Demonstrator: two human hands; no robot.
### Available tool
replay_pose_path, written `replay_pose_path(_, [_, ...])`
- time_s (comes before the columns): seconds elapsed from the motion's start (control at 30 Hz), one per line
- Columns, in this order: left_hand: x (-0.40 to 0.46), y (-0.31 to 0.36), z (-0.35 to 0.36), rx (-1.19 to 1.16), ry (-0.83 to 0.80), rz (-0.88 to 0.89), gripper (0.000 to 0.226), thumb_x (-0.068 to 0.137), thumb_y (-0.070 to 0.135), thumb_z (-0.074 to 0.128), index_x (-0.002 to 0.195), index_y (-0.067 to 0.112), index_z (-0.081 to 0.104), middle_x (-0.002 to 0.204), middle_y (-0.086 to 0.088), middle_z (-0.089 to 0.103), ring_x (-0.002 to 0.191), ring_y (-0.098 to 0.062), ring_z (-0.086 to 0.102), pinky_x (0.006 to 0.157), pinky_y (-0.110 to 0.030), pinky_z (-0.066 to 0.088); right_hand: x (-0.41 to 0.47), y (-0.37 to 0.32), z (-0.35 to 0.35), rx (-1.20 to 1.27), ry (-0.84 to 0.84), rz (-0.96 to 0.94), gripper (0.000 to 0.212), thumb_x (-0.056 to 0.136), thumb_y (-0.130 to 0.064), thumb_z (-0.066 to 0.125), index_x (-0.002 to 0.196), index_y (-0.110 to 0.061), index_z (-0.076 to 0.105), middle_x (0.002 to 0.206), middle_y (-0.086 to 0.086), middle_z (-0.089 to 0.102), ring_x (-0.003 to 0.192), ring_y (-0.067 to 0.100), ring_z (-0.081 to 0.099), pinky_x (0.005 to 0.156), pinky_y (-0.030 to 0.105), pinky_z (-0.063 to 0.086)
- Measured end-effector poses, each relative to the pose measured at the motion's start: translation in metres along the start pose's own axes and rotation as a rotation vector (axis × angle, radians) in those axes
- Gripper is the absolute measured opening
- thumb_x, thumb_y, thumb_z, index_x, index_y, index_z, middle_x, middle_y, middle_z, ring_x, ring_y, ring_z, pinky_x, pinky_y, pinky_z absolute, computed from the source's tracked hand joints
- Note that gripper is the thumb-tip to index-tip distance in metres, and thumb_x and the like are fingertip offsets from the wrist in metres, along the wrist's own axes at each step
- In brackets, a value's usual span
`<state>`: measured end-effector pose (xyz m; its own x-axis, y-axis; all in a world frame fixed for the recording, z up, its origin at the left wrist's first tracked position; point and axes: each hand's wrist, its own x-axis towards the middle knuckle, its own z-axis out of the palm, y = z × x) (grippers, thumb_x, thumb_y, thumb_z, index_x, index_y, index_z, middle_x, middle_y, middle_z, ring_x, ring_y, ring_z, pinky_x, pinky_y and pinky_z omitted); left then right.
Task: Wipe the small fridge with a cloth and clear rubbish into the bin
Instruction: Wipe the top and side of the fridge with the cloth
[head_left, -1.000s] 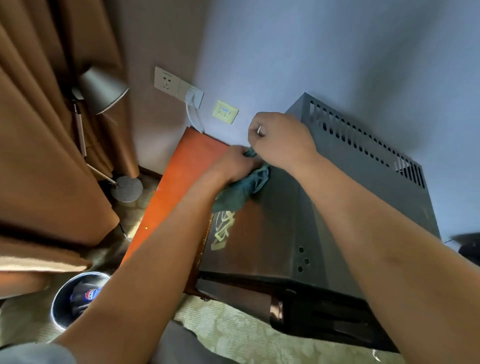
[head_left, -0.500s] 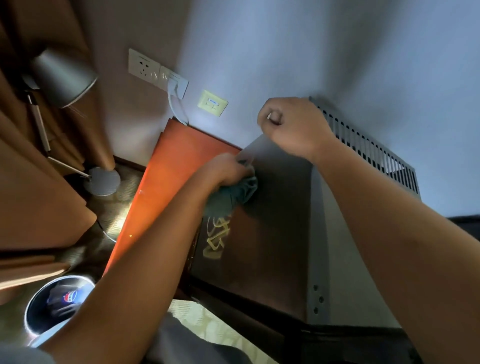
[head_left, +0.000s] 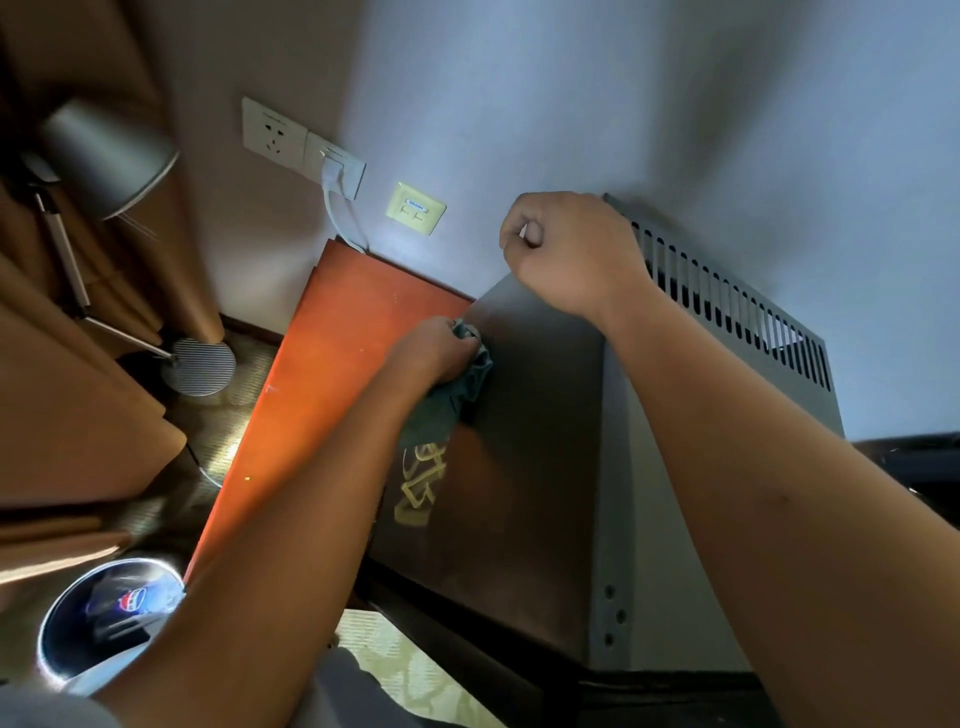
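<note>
Bin (head_left: 57, 631) at lower left on the floor, wrappers inside. Left hand (head_left: 434, 351), fingers clamped on the green cloth (head_left: 452, 400), presses it to the dark fridge (head_left: 530, 441) top near its left edge. Right hand (head_left: 569, 252) fisted at the fridge's rear corner; contents indiscernible.

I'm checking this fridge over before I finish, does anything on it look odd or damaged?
Yes: yellow scrawled markings sit on the dark side of the fridge, just below the green cloth that the left hand grips. They look like graffiti or residue rather than a printed label. No dents or spills show.
</note>
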<state>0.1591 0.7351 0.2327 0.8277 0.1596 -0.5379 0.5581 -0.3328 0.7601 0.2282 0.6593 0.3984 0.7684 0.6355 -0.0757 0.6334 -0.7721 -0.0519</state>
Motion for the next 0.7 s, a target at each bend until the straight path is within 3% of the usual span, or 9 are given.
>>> replay_pose_path(0.1, [-0.007,0.013,-0.019,-0.333,-0.084,0.08,0.031,0.091,0.047,0.066,0.097,0.018,0.073,0.093,-0.008,0.075,0.083,-0.025,0.072,0.082,-0.042,0.06,0.001,0.001,0.001,0.027,0.028,-0.005,0.016,0.087,-0.026,0.053,0.088,-0.03,0.068,0.064,-0.015,0.053,0.064,0.004,0.051,0.063,0.027,0.044])
replay_pose_path(0.2, [-0.011,0.04,-0.03,-0.611,-0.071,0.249,0.029,0.081,0.042,0.071,0.1,0.021,0.071,0.092,-0.005,0.076,0.088,-0.026,0.074,0.086,-0.048,0.06,0.002,0.002,0.001,0.063,0.056,-0.01,0.015,0.088,-0.025,0.055,0.088,-0.028,0.07,0.061,-0.015,0.052,0.063,0.005,0.05,0.066,0.031,0.051])
replay_pose_path(0.3, [-0.004,0.053,-0.021,-0.55,0.022,0.332,0.031,0.08,0.038,0.066,0.108,0.025,0.064,0.095,-0.001,0.072,0.089,-0.02,0.068,0.07,-0.035,0.053,0.001,0.002,0.001,0.073,0.065,-0.022,0.015,0.089,-0.024,0.056,0.088,-0.028,0.07,0.057,-0.016,0.051,0.061,0.003,0.05,0.068,0.032,0.053])
replay_pose_path(0.43, [0.019,0.022,0.003,-0.509,0.107,0.124,0.036,0.092,0.041,0.065,0.12,0.019,0.06,0.107,-0.005,0.068,0.086,-0.015,0.063,0.067,-0.028,0.047,0.003,0.003,0.002,0.052,0.068,-0.017,0.014,0.087,-0.025,0.053,0.084,-0.029,0.067,0.059,-0.012,0.05,0.059,0.006,0.049,0.066,0.031,0.053])
replay_pose_path(0.57, [0.02,-0.021,0.019,-0.297,-0.012,-0.115,0.037,0.093,0.042,0.062,0.118,0.015,0.06,0.106,-0.009,0.066,0.088,-0.021,0.064,0.075,-0.034,0.054,0.004,0.001,0.002,0.048,0.074,0.008,0.015,0.085,-0.026,0.052,0.083,-0.029,0.066,0.058,-0.012,0.051,0.059,0.007,0.05,0.067,0.031,0.054])
replay_pose_path(0.63, [0.016,-0.028,0.015,-0.24,-0.088,-0.145,0.035,0.09,0.041,0.065,0.112,0.014,0.063,0.1,-0.009,0.067,0.088,-0.024,0.066,0.077,-0.037,0.055,0.004,0.001,0.001,0.049,0.067,0.012,0.015,0.085,-0.026,0.052,0.084,-0.029,0.066,0.059,-0.012,0.051,0.061,0.007,0.051,0.068,0.033,0.054])
replay_pose_path(0.7, [0.014,-0.019,0.0,-0.33,-0.133,-0.11,0.031,0.086,0.038,0.072,0.104,0.013,0.066,0.096,-0.012,0.07,0.086,-0.028,0.069,0.08,-0.041,0.06,0.004,0.001,0.001,0.057,0.066,0.012,0.015,0.085,-0.026,0.052,0.084,-0.028,0.067,0.058,-0.012,0.051,0.06,0.008,0.051,0.068,0.035,0.055])
